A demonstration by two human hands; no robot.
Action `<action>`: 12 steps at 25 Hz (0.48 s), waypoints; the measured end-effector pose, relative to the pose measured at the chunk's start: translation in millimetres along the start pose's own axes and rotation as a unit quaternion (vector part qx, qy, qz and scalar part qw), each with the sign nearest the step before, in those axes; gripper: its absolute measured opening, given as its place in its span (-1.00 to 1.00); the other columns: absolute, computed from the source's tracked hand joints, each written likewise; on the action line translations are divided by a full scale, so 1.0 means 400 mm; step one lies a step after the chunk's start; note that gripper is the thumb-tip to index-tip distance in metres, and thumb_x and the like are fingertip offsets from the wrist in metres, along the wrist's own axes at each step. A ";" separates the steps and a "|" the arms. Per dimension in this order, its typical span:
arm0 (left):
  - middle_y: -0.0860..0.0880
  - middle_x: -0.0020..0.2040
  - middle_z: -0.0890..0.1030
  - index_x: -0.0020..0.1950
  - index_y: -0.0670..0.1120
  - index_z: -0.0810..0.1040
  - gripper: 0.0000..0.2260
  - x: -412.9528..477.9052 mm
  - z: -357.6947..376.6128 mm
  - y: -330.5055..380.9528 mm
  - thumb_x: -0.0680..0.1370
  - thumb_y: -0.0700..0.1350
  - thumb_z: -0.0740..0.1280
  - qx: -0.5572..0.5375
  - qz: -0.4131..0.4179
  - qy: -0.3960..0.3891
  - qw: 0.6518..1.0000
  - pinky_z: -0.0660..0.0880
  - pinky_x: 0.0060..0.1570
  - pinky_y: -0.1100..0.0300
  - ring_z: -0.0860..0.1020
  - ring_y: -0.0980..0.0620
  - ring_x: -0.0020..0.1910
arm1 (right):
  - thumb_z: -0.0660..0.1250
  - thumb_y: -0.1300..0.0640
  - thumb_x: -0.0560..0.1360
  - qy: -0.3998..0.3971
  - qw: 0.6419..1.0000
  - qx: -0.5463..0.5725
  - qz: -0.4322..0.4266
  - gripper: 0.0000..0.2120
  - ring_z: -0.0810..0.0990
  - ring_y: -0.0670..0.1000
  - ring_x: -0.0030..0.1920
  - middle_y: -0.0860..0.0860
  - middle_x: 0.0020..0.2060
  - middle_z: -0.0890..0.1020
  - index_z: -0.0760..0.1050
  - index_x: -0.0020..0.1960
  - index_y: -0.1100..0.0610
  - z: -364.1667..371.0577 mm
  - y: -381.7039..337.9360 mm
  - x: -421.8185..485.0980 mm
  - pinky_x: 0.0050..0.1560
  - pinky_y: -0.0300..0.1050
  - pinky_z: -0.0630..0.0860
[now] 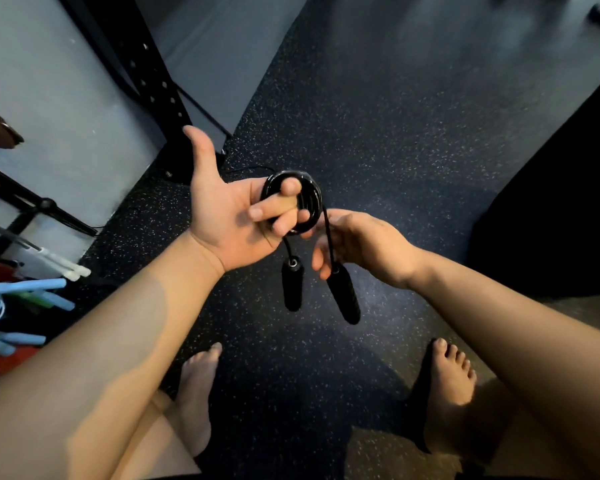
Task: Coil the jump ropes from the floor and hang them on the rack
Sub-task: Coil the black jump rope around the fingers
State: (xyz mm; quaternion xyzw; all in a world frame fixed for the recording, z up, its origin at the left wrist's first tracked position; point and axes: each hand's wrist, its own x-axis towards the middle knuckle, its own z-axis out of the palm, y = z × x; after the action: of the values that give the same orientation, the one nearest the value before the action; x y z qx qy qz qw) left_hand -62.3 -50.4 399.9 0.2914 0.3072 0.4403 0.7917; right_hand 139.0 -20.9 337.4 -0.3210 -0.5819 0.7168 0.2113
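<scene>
**Beside the rack upright: one rope coiled, not yet hung**

Head view. Just right of the black rack upright point(142, 74), over the speckled floor point(413, 140), the black jump rope point(312, 202) is held in the air between both hands.

- The left hand point(229, 220) lies palm up with the thumb spread wide. Its fingers point(274, 206) curl through the eye of the coil point(293, 178) and carry it.
- The right hand point(361, 244), on the side away from the upright, sits against the cord above one handle with its fingers point(321, 263) loosely bent. Whether they pinch the cord cannot be told.
- The two handles point(292, 285) hang free below the coil.
- More ropes with pale blue handles point(32, 285) lie by the foot of the upright.

Step in hand, as judged: securing the finished coil before hanging.
- Keep the left fingers through the eye so that the turns stay stacked.
- Draw both tails to an even length.
- Let no turn slip off while carrying the coil toward the upright.

Orientation: the coil stands on edge with its opening facing the camera. Each handle's long axis runs near vertical, cord end up. The handle farther from the upright slants slightly away from it.
</scene>
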 end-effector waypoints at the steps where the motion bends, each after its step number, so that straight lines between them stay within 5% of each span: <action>1: 0.04 -0.54 0.34 -0.18 -0.18 0.53 0.07 0.002 0.000 -0.003 0.22 0.70 -0.34 -0.040 0.024 0.004 0.999 0.59 0.04 0.16 0.44 -0.03 -0.44 | 0.09 0.10 0.53 0.011 1.000 0.017 -0.010 -0.66 0.57 0.24 -0.21 0.27 -0.23 0.62 0.47 0.17 0.24 0.000 -0.006 0.001 -0.04 0.06 0.50; 4: 0.02 -0.48 0.38 -0.09 -0.20 0.53 0.05 0.008 -0.001 -0.007 0.25 0.71 -0.23 -0.085 0.054 0.026 0.995 0.53 0.14 0.12 0.45 -0.06 -0.34 | 0.16 0.15 0.52 0.040 0.998 0.040 -0.033 -0.67 0.60 0.21 -0.18 0.25 -0.13 0.62 0.44 0.25 0.18 0.004 -0.013 0.001 -0.03 0.05 0.54; 7: 0.03 -0.53 0.34 -0.14 -0.19 0.52 0.05 0.007 0.007 -0.009 0.26 0.69 -0.30 -0.014 0.013 0.016 1.000 0.54 0.09 0.14 0.43 -0.05 -0.41 | 0.18 0.01 0.59 0.039 0.997 0.022 -0.067 -0.61 0.66 0.03 -0.13 0.08 0.07 0.62 0.40 0.38 0.09 0.012 -0.020 -0.005 -0.09 0.01 0.62; 12: 0.02 -0.61 0.26 -0.30 -0.18 0.52 0.04 0.006 0.017 -0.012 0.29 0.64 -0.38 0.098 -0.069 0.021 0.993 0.55 -0.08 0.15 0.39 -0.05 -0.55 | 0.32 0.10 0.57 0.042 0.993 0.027 -0.106 -0.69 0.60 -0.01 -0.07 -0.02 0.00 0.66 0.53 0.32 0.04 0.004 -0.043 -0.003 -0.14 -0.20 0.54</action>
State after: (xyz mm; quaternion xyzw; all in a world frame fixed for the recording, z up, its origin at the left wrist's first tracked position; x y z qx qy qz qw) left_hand -53.7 -51.7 400.2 0.3359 0.3849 0.3583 0.7814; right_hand 137.5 -18.8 354.4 -0.2814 -0.5833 0.6916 0.3196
